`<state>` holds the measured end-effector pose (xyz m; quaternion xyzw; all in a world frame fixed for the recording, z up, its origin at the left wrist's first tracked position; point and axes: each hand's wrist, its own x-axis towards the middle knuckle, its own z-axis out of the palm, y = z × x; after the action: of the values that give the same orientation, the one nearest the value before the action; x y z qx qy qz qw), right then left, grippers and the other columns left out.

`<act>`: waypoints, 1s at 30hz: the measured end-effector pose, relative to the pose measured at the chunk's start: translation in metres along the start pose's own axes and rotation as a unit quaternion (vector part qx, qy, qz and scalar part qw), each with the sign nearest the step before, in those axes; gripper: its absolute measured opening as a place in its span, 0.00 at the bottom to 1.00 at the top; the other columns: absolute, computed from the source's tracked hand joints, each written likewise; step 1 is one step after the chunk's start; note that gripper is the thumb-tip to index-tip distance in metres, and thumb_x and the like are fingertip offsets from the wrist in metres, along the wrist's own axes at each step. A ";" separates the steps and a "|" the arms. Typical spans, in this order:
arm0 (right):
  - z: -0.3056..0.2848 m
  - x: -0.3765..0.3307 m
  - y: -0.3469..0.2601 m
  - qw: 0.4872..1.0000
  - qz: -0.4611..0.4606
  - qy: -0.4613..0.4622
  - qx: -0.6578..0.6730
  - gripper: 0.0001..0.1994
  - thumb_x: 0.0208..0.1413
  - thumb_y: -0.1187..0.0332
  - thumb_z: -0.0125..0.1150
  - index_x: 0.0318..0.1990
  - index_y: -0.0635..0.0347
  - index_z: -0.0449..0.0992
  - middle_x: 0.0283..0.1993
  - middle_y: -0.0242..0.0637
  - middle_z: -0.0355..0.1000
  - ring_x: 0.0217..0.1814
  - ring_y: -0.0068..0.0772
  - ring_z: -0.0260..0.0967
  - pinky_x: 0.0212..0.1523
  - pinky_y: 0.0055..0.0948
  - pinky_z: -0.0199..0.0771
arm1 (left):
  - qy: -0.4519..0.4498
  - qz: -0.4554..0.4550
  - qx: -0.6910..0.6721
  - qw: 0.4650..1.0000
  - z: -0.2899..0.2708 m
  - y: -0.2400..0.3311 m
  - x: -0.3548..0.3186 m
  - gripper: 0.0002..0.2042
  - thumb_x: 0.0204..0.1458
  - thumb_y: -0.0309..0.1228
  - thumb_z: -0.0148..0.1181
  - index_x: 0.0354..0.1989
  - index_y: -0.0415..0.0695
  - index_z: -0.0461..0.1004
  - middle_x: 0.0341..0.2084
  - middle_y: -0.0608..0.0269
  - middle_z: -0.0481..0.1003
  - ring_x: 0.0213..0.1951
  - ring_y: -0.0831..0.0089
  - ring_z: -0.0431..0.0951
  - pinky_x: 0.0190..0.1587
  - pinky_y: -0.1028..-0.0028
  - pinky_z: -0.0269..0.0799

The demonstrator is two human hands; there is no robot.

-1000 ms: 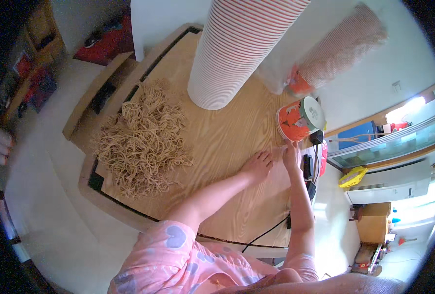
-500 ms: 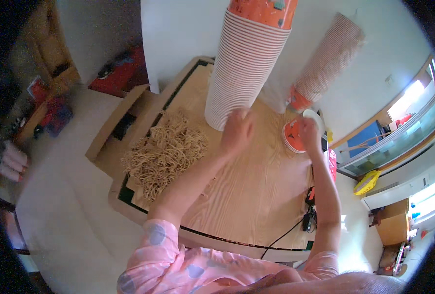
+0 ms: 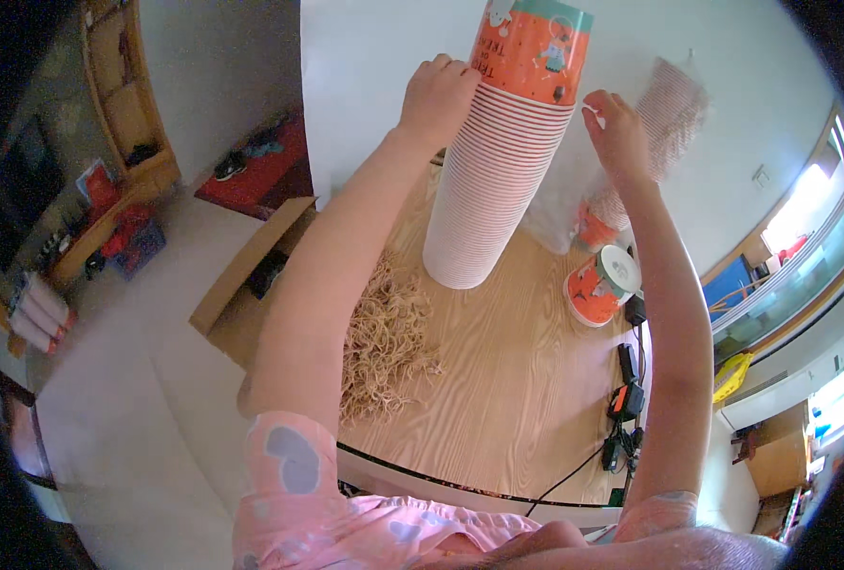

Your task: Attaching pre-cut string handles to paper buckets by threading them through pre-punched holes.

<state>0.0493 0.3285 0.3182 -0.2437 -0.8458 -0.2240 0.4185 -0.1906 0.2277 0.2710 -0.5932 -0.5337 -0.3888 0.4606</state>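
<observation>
Where both hands lay on the table a second ago, they now reach up; left hand (image 3: 438, 95) grips the cup stack (image 3: 498, 161) near its top, right hand (image 3: 615, 133) at three o'clock pinches something small and white, unclear.

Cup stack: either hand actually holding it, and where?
Left hand grips the tall cup stack on its upper left side. Right hand is just off its right side, holding nothing visible.

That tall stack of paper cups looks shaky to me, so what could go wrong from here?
The stack of paper cups leans and stands tall on the wooden table; with the left hand and right hand both up near its top, a sideways pull might tip it. If it falls, it could hit the single cup or scatter the pile of rubber bands.
</observation>
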 end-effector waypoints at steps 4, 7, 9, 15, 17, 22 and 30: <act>0.012 0.004 0.006 0.999 -0.034 0.029 -0.003 0.05 0.50 0.71 0.57 0.35 0.57 0.72 0.31 0.37 0.72 0.32 0.39 0.73 0.33 0.36 0.72 | -0.058 -0.009 0.012 0.998 0.005 -0.011 0.002 0.04 0.44 0.26 0.51 0.27 0.42 0.72 0.26 0.61 0.73 0.37 0.64 0.73 0.39 0.66 0.71; 0.018 0.009 -0.003 0.999 0.005 0.007 -0.048 0.05 0.50 0.70 0.58 0.35 0.57 0.72 0.31 0.37 0.74 0.31 0.40 0.73 0.31 0.36 0.72 | -0.043 0.017 0.022 0.999 0.008 -0.017 0.005 0.04 0.43 0.25 0.51 0.27 0.42 0.72 0.24 0.60 0.74 0.35 0.63 0.73 0.37 0.66 0.72; 0.020 0.011 -0.009 0.992 0.106 0.005 0.062 0.06 0.51 0.68 0.57 0.36 0.58 0.73 0.31 0.40 0.75 0.31 0.39 0.74 0.30 0.34 0.72 | -0.039 0.029 0.027 0.998 0.007 -0.018 0.005 0.04 0.43 0.25 0.51 0.27 0.42 0.72 0.23 0.60 0.74 0.33 0.63 0.74 0.36 0.66 0.73; 0.035 0.006 0.019 0.915 0.276 -0.037 0.293 0.10 0.50 0.68 0.56 0.39 0.60 0.75 0.33 0.36 0.76 0.35 0.25 0.72 0.35 0.25 0.69 | -0.043 0.000 0.015 0.999 0.005 -0.008 0.011 0.05 0.44 0.25 0.50 0.29 0.41 0.71 0.20 0.58 0.74 0.31 0.62 0.75 0.34 0.65 0.73; 0.027 0.010 0.010 0.867 0.318 -0.039 0.382 0.11 0.50 0.69 0.57 0.41 0.60 0.74 0.36 0.34 0.76 0.38 0.23 0.71 0.38 0.23 0.67 | -0.061 -0.010 0.025 0.998 0.001 -0.011 0.012 0.04 0.44 0.25 0.50 0.29 0.41 0.71 0.20 0.57 0.75 0.30 0.61 0.75 0.33 0.64 0.73; 0.013 0.015 0.007 0.794 0.359 -0.071 0.485 0.15 0.49 0.71 0.57 0.47 0.58 0.70 0.42 0.32 0.75 0.43 0.19 0.68 0.44 0.22 0.64 | -0.033 -0.021 0.002 0.999 0.003 -0.011 0.016 0.05 0.45 0.26 0.50 0.30 0.42 0.70 0.20 0.56 0.74 0.29 0.60 0.75 0.33 0.62 0.72; 0.020 0.014 0.019 0.721 0.375 -0.015 0.583 0.14 0.50 0.70 0.61 0.45 0.59 0.71 0.37 0.32 0.74 0.39 0.21 0.69 0.36 0.21 0.66 | -0.039 -0.049 -0.026 0.998 -0.003 -0.002 0.022 0.06 0.47 0.27 0.49 0.33 0.43 0.69 0.20 0.54 0.74 0.30 0.59 0.75 0.33 0.62 0.72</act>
<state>0.0413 0.3576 0.3216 -0.2525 -0.6548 0.4919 0.5153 -0.1901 0.2313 0.2928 -0.5927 -0.5692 -0.4010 0.4048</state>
